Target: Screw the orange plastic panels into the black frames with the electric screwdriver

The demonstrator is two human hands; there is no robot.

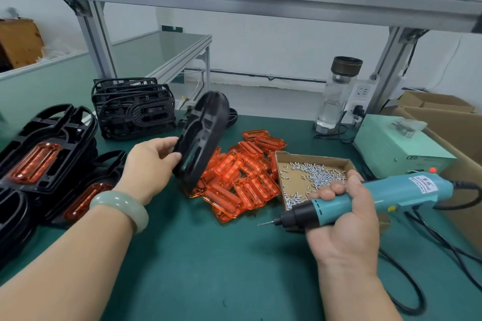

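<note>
My left hand grips a black frame by its edge and holds it tilted in the air above the green mat; it looks blurred. My right hand is wrapped round a teal electric screwdriver, whose bit points left just above the mat. Between the hands lies a pile of orange plastic panels. A shallow cardboard tray of small screws sits right of the pile.
Frames with orange panels fitted are stacked at the left. Bare black frames stand behind them. A glass bottle, a pale green power unit and cardboard boxes are at the right. The screwdriver cord loops over the mat.
</note>
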